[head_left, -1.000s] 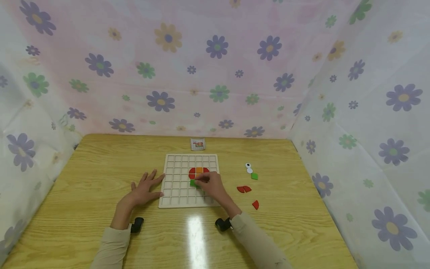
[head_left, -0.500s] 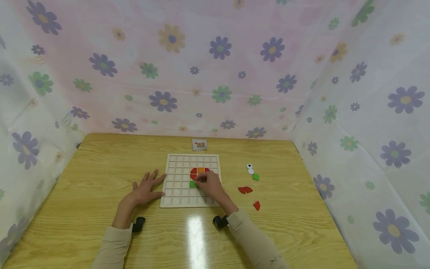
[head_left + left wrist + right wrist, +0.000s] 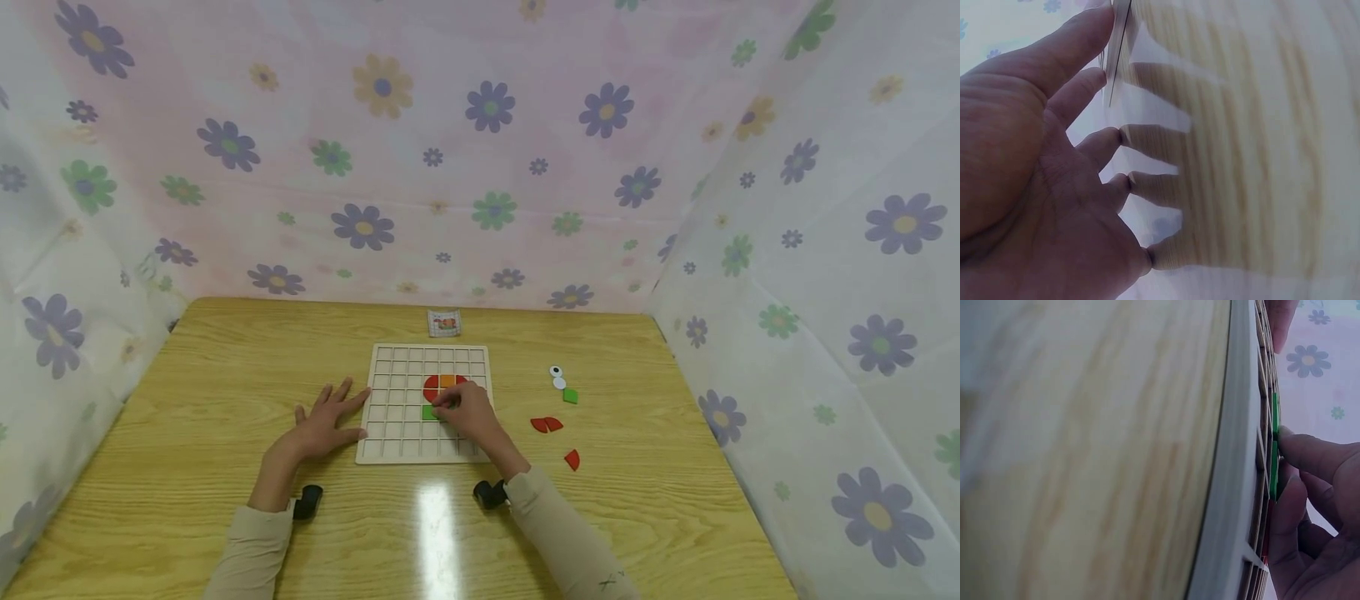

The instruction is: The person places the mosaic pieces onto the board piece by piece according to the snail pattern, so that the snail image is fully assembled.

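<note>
A pale wooden grid board (image 3: pixel 390 437) lies on the table in the head view. My left hand (image 3: pixel 318 427) is spread flat at its left side, thumb and index fingertip at the board's edge; in the left wrist view the left hand (image 3: pixel 1041 162) shows fingers straight on the tabletop. Over the board's right half, my right hand (image 3: pixel 472 414) has thumb and finger bent together. In the right wrist view, the right hand (image 3: pixel 1316 500) pinches a green tile (image 3: pixel 1274 469) at the grid. Beside it sits another green tile (image 3: pixel 430 412). Red tiles (image 3: pixel 431 383) and an orange tile (image 3: pixel 447 380) lie above, partly covered.
Right of the board lie a white eye piece (image 3: pixel 556 371), a white round piece (image 3: pixel 559 383), a green leaf-shaped piece (image 3: pixel 571 396) and red quarter-round pieces (image 3: pixel 552 423). A small picture card (image 3: pixel 444 323) lies behind the board. Flowered sheets (image 3: pixel 420 192) enclose the table.
The right hand's fingers shift very slightly over the green tiles, and more of the left green tile shows. The left hand stays at the board's edge. The head view moves slightly.
</note>
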A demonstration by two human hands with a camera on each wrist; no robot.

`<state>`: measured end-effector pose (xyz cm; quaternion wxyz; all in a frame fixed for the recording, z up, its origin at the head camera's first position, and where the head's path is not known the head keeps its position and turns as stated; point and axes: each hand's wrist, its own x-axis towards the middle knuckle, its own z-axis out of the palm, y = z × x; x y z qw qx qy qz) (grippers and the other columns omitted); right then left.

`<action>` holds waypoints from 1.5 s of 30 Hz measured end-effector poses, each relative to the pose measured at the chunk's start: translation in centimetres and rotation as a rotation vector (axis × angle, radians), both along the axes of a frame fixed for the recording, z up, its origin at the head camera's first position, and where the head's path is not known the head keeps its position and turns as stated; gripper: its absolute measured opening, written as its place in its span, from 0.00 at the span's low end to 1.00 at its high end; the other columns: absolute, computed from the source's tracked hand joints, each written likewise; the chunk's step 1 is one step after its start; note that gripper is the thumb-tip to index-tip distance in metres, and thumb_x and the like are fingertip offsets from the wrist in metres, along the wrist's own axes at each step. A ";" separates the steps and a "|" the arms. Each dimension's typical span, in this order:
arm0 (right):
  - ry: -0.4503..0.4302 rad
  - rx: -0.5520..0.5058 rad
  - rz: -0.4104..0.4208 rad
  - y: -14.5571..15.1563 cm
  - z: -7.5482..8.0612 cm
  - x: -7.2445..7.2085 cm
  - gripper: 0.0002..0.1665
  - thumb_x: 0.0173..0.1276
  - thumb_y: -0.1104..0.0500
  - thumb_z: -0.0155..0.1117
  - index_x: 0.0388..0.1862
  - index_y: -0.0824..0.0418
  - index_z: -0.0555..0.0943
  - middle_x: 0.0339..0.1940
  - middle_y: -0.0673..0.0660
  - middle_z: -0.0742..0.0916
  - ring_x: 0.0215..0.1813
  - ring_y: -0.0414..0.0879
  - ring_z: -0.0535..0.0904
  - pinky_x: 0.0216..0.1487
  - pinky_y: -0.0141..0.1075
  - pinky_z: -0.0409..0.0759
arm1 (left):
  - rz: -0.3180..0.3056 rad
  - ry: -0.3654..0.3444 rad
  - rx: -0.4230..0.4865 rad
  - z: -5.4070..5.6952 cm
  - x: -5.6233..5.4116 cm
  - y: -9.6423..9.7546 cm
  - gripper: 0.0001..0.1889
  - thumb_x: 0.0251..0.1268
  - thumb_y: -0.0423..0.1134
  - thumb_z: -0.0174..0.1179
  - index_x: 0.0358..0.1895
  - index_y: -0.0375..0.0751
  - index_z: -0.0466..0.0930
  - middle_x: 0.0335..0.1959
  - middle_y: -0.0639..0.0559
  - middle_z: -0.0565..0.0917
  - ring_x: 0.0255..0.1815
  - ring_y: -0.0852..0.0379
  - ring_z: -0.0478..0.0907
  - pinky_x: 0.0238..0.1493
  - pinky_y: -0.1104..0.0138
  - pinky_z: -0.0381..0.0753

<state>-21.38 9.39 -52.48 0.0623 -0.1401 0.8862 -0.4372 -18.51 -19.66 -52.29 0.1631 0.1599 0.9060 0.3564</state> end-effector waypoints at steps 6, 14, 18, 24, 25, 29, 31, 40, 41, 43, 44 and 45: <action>-0.003 0.019 -0.002 -0.1 -0.1 0.0 0.03 0.67 0.64 0.72 0.33 0.61 0.89 0.30 0.52 0.87 0.31 0.39 0.78 0.36 0.33 0.78 | 0.001 0.003 0.005 0.0 0.1 0.1 0.40 0.70 0.47 0.65 0.80 0.40 0.59 0.82 0.29 0.43 0.79 0.21 0.32 0.60 0.18 0.25; 0.017 0.121 0.017 -0.5 0.1 0.1 0.03 0.68 0.62 0.72 0.33 0.58 0.89 0.29 0.49 0.88 0.32 0.38 0.79 0.37 0.35 0.78 | -0.001 0.001 0.012 0.0 0.1 0.1 0.39 0.71 0.47 0.64 0.80 0.39 0.58 0.82 0.28 0.43 0.79 0.21 0.32 0.60 0.19 0.24; -0.001 0.095 0.041 -0.5 0.5 0.5 0.03 0.68 0.63 0.71 0.35 0.59 0.89 0.30 0.50 0.88 0.33 0.38 0.80 0.39 0.34 0.79 | -0.004 -0.001 0.007 0.0 0.0 0.1 0.40 0.71 0.47 0.64 0.80 0.39 0.58 0.82 0.28 0.43 0.79 0.21 0.31 0.60 0.19 0.24; 0.026 -0.083 0.109 1.1 0.4 1.4 0.05 0.70 0.65 0.68 0.41 0.65 0.89 0.37 0.57 0.90 0.33 0.38 0.79 0.36 0.30 0.79 | -0.007 -0.007 0.000 0.1 0.1 0.1 0.40 0.71 0.48 0.64 0.80 0.39 0.58 0.82 0.28 0.43 0.79 0.21 0.31 0.61 0.19 0.24; 0.036 -0.105 0.121 1.4 0.3 1.6 0.06 0.71 0.65 0.68 0.42 0.65 0.89 0.38 0.58 0.90 0.33 0.38 0.78 0.36 0.30 0.79 | -0.008 -0.006 0.003 0.1 0.1 0.0 0.40 0.71 0.48 0.64 0.80 0.39 0.58 0.82 0.28 0.43 0.79 0.20 0.31 0.60 0.19 0.25; 0.058 -0.139 0.131 2.9 0.2 2.6 0.07 0.71 0.64 0.68 0.43 0.65 0.89 0.40 0.57 0.90 0.36 0.39 0.80 0.39 0.29 0.79 | -0.012 -0.005 0.005 0.3 0.1 0.0 0.40 0.71 0.48 0.64 0.80 0.38 0.58 0.81 0.27 0.43 0.78 0.20 0.32 0.60 0.18 0.25; 0.054 -0.157 0.116 3.8 0.2 3.0 0.07 0.71 0.64 0.67 0.44 0.64 0.89 0.41 0.57 0.90 0.38 0.42 0.81 0.40 0.30 0.80 | -0.013 -0.006 0.006 0.4 0.0 0.0 0.40 0.71 0.48 0.64 0.80 0.38 0.58 0.81 0.27 0.43 0.78 0.20 0.32 0.59 0.18 0.25; 0.012 -0.108 0.012 9.4 0.0 3.8 0.08 0.70 0.66 0.68 0.46 0.64 0.88 0.43 0.58 0.90 0.40 0.46 0.82 0.43 0.33 0.81 | -0.006 0.004 0.003 0.2 0.0 0.0 0.39 0.71 0.47 0.64 0.80 0.38 0.58 0.81 0.28 0.43 0.79 0.20 0.32 0.60 0.18 0.27; -0.002 -0.089 -0.001 10.1 0.1 3.9 0.09 0.69 0.67 0.68 0.47 0.64 0.88 0.44 0.59 0.90 0.40 0.45 0.82 0.42 0.32 0.81 | -0.005 0.004 0.003 0.1 0.0 0.0 0.39 0.71 0.47 0.64 0.80 0.38 0.58 0.82 0.28 0.43 0.79 0.20 0.32 0.60 0.18 0.27; -0.017 -0.059 -0.033 11.4 0.1 3.9 0.11 0.67 0.69 0.68 0.48 0.65 0.87 0.43 0.60 0.89 0.39 0.44 0.82 0.41 0.32 0.81 | -0.006 0.005 0.006 0.1 0.0 0.0 0.39 0.72 0.47 0.64 0.80 0.38 0.58 0.81 0.28 0.43 0.78 0.20 0.32 0.60 0.18 0.26; -0.018 -0.043 -0.055 12.0 0.3 3.9 0.12 0.66 0.70 0.68 0.49 0.66 0.87 0.43 0.60 0.89 0.39 0.44 0.82 0.41 0.33 0.81 | -0.004 0.006 0.006 0.1 0.0 0.0 0.39 0.72 0.47 0.64 0.80 0.38 0.58 0.81 0.28 0.43 0.79 0.20 0.32 0.60 0.18 0.26; -0.019 -0.032 -0.083 12.5 0.4 3.9 0.13 0.65 0.71 0.69 0.49 0.66 0.87 0.43 0.60 0.89 0.39 0.45 0.83 0.41 0.34 0.82 | -0.003 0.005 0.005 0.1 0.0 0.0 0.39 0.72 0.47 0.63 0.80 0.38 0.58 0.82 0.28 0.43 0.79 0.21 0.32 0.60 0.18 0.26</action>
